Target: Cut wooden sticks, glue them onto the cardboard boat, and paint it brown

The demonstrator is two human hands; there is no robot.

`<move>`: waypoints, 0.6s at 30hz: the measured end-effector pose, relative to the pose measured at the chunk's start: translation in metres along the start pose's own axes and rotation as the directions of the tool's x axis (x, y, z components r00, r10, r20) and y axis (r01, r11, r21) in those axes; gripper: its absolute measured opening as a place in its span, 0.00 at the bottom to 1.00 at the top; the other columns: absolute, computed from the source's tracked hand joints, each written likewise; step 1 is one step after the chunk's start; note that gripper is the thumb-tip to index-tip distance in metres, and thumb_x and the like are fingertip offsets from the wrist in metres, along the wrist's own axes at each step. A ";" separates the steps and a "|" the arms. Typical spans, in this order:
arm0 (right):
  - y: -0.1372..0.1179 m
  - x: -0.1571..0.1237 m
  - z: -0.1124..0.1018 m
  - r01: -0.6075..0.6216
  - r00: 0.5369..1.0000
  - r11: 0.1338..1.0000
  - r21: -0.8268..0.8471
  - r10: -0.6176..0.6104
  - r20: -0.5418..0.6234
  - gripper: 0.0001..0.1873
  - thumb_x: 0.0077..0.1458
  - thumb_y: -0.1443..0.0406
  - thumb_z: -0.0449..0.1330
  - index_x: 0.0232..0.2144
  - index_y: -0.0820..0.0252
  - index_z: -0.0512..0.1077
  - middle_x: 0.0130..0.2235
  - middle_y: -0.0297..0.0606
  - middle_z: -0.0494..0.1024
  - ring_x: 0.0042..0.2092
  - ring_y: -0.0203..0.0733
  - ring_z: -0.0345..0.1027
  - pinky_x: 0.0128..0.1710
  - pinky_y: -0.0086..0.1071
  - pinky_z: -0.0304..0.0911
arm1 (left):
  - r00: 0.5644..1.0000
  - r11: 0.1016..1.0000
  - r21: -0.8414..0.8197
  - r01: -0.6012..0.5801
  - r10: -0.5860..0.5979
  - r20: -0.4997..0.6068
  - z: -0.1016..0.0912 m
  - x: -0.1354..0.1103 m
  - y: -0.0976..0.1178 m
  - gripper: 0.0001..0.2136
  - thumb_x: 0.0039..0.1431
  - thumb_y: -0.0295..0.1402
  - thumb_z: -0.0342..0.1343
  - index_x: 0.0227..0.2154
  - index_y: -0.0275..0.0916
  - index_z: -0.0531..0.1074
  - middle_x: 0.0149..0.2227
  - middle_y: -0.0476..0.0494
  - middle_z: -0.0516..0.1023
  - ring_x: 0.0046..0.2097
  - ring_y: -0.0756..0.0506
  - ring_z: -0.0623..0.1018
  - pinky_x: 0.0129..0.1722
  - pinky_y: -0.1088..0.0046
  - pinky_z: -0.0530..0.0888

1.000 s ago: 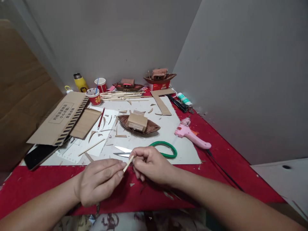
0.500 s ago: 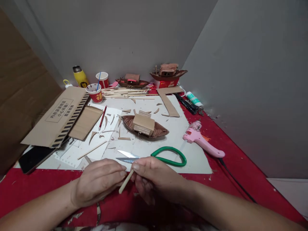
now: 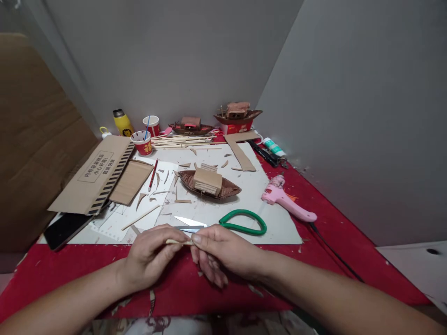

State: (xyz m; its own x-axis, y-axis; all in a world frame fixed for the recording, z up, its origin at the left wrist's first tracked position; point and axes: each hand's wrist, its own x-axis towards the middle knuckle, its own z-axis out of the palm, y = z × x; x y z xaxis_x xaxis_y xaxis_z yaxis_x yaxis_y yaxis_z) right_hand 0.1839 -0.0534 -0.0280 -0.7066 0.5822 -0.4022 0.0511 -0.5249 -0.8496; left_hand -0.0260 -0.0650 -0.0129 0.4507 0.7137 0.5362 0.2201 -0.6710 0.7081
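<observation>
A short pale wooden stick (image 3: 173, 242) lies level between my hands, over the table's front part. My left hand (image 3: 148, 258) is closed, thumb and fingers around its left part. The right end is pinched between thumb and forefinger of my right hand (image 3: 226, 253), whose other fingers curl below. Just behind the hands lie scissors with green handles (image 3: 244, 231), their blades partly covered by my fingers. Farther back, a brown model boat (image 3: 226, 187) with a cardboard cabin (image 3: 208, 179) stands on white paper (image 3: 272, 200).
A pink glue gun (image 3: 293, 206) with a cord lies on the right. Cardboard (image 3: 84, 186) and a phone (image 3: 66, 232) are on the left. Behind stand paper cups (image 3: 145, 146), a yellow bottle (image 3: 123, 123), thin sticks (image 3: 185, 140) and two finished-looking boats (image 3: 237, 114).
The stick has turned from pointing down toward me to lying level. My left hand has rolled, and its thumb and fingers now grip the stick. The camera view has shifted slightly.
</observation>
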 end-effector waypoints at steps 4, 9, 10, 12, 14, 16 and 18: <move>-0.001 -0.001 0.000 0.015 1.000 1.000 0.016 -0.015 -0.013 0.28 0.53 0.41 0.58 0.27 0.61 0.67 0.16 0.29 0.72 0.13 0.29 0.61 0.11 0.21 0.54 | 0.970 0.968 -0.106 0.229 -0.236 -0.062 0.005 -0.002 -0.003 0.06 0.64 0.25 0.55 0.38 0.38 0.77 0.32 0.44 0.83 0.33 0.48 0.82 0.35 0.76 0.78; -0.003 -0.002 0.000 0.023 1.000 1.000 0.020 -0.023 0.000 0.26 0.53 0.43 0.58 0.33 0.61 0.70 0.17 0.28 0.72 0.13 0.29 0.61 0.11 0.20 0.53 | 0.961 0.960 -0.115 0.256 -0.266 -0.083 0.005 0.003 -0.003 0.05 0.64 0.25 0.56 0.36 0.38 0.77 0.32 0.45 0.82 0.33 0.49 0.81 0.35 0.77 0.77; -0.003 -0.002 -0.001 0.028 1.000 1.000 0.012 -0.028 0.000 0.27 0.53 0.42 0.58 0.32 0.62 0.70 0.17 0.28 0.72 0.13 0.29 0.61 0.11 0.20 0.53 | 0.965 0.963 -0.116 0.242 -0.252 -0.079 0.004 0.004 -0.002 0.05 0.64 0.25 0.57 0.36 0.38 0.77 0.33 0.45 0.82 0.34 0.49 0.81 0.35 0.77 0.77; -0.003 0.000 -0.002 0.041 0.999 0.999 -0.005 -0.041 -0.008 0.29 0.53 0.41 0.58 0.29 0.63 0.71 0.17 0.29 0.72 0.14 0.28 0.61 0.11 0.20 0.53 | 0.975 0.972 -0.113 0.205 -0.213 -0.063 0.003 0.004 -0.002 0.05 0.63 0.25 0.58 0.35 0.38 0.78 0.33 0.44 0.82 0.35 0.48 0.81 0.37 0.76 0.78; -0.002 0.002 -0.002 0.052 0.998 0.999 -0.014 -0.053 -0.017 0.29 0.52 0.41 0.59 0.28 0.64 0.72 0.17 0.29 0.72 0.15 0.28 0.62 0.12 0.20 0.53 | 0.985 0.982 -0.108 0.158 -0.164 -0.050 0.003 0.004 -0.003 0.05 0.62 0.24 0.57 0.36 0.38 0.78 0.33 0.43 0.81 0.36 0.47 0.81 0.38 0.75 0.78; -0.002 0.003 -0.003 0.064 0.998 0.998 -0.021 -0.064 -0.025 0.28 0.50 0.42 0.61 0.28 0.62 0.70 0.18 0.29 0.73 0.16 0.28 0.63 0.12 0.20 0.55 | 0.993 0.989 -0.102 0.110 -0.115 -0.037 0.004 0.004 -0.003 0.07 0.62 0.23 0.56 0.37 0.38 0.78 0.33 0.43 0.81 0.36 0.47 0.80 0.37 0.74 0.78; -0.002 0.004 -0.004 0.070 0.997 0.997 -0.028 -0.070 -0.028 0.25 0.50 0.43 0.62 0.28 0.60 0.68 0.19 0.28 0.73 0.17 0.29 0.64 0.12 0.20 0.56 | 0.998 0.993 -0.099 0.059 -0.060 -0.014 0.006 0.004 -0.004 0.08 0.62 0.21 0.56 0.39 0.39 0.77 0.33 0.43 0.81 0.36 0.47 0.80 0.37 0.74 0.77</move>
State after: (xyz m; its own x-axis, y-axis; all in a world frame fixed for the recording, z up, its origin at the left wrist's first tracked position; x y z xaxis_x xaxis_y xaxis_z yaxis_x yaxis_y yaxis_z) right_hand 0.1833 -0.0479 -0.0296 -0.6883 0.6350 -0.3508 0.0218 -0.4653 -0.8849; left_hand -0.0206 -0.0607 -0.0165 0.4248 0.7555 0.4988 0.1598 -0.6049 0.7801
